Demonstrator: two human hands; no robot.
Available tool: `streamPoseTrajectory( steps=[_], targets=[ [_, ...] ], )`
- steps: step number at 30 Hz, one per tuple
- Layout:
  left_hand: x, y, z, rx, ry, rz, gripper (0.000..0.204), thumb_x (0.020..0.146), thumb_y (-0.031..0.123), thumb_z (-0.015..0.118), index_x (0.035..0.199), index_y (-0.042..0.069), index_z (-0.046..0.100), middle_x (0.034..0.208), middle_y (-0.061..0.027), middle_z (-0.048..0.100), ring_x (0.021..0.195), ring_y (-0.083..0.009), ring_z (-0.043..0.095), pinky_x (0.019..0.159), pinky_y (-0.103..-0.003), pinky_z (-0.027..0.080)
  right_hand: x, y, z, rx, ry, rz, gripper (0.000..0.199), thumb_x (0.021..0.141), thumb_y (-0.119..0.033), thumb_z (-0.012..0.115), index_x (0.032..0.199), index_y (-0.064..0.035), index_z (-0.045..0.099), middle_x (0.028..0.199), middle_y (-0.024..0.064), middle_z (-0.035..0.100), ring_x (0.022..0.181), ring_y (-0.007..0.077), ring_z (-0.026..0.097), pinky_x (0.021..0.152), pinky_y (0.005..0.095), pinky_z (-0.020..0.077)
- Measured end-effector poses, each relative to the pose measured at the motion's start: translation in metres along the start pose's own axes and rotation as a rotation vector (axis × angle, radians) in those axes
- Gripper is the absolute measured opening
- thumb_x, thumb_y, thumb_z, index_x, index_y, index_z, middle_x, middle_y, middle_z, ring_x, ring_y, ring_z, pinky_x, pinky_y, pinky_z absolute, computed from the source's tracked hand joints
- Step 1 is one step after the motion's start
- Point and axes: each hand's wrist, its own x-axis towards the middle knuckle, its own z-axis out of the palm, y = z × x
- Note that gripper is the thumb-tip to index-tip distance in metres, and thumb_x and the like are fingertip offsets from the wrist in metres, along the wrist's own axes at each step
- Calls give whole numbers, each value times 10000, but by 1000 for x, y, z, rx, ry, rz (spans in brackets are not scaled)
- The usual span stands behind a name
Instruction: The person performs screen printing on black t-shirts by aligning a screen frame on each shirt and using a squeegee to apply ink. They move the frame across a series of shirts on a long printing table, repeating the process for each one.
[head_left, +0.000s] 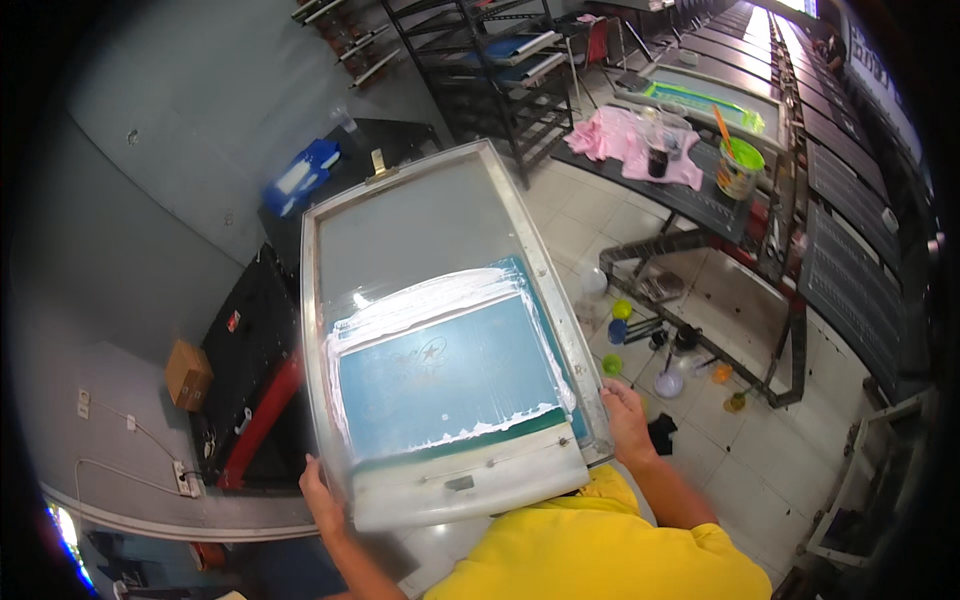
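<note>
Both my hands grip the screen-printing frame (440, 330) at its near end: my left hand (320, 492) is closed on the lower left corner and my right hand (626, 420) is closed on the right rail, a little higher in the picture. I hold the frame in the air in the centre of the view, tilted, with its long axis running from my chest away toward the upper middle of the frame, so almost all of it lies beyond my grip. My two hands are nearly equally close to it, one on each side. On its mesh there is a blue-green area with white ink (420, 305) smeared along the edges. Below the frame, at the left, stands a black table (250, 340) with a red bar. At the upper right I see a workbench (690, 190) with a pink cloth (625, 140) and a green paint pot (740, 165). Small jars (620, 310) stand on the tiled floor (720, 450) at the right.
</note>
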Motion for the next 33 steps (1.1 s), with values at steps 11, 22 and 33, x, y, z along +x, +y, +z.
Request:
streamPoseTrajectory(
  steps=[11,22,33],
  targets=[
    [154,27,76,357,-8,507,256,928,146,468,908,-51,630,945,-215,648,875,-372,598,805,-400,451,131,-81,42,-268,223,-8,429,941,-212,539,1297,26,523,1262,130,544,1140,226,529,1009,335,399],
    [180,56,124,196,-258,151,401,953,301,519,1073,-58,652,986,-158,683,930,-210,636,840,-315,468,108,-102,69,-644,411,-84,405,924,-186,496,1220,71,600,1230,190,614,1118,282,572,1012,351,403],
    [265,81,127,60,-636,255,342,946,253,544,1040,-63,636,1013,-93,567,968,-144,556,858,-262,421,43,-69,57,-850,700,-220,401,927,-196,515,1213,71,601,1208,176,622,1094,247,580,985,331,417]
  ],
)
